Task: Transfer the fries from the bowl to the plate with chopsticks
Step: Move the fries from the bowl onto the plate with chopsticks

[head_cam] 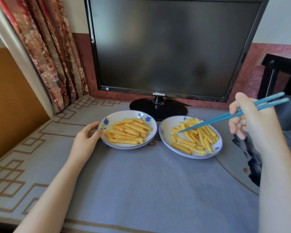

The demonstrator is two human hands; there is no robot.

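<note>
Fingers (234, 113) of the right hand (252, 126) curl round blue chopsticks (222, 117) whose tips, seemingly closed and empty, touch the fries (203, 137) in the dish (165, 130) just left of them: light, stiff, ridged sticks, best pinched mid-length, while the left hand (86, 140) holds the other dish (121, 115).

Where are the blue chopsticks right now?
Head view, right side: the right hand holds the chopsticks, tips over the fries in the right-hand dish.

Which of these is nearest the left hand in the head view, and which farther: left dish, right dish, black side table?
1. Left dish, held at its rim by the left hand.
2. Right dish, farther right.
3. Black side table, far right at the back.
</note>
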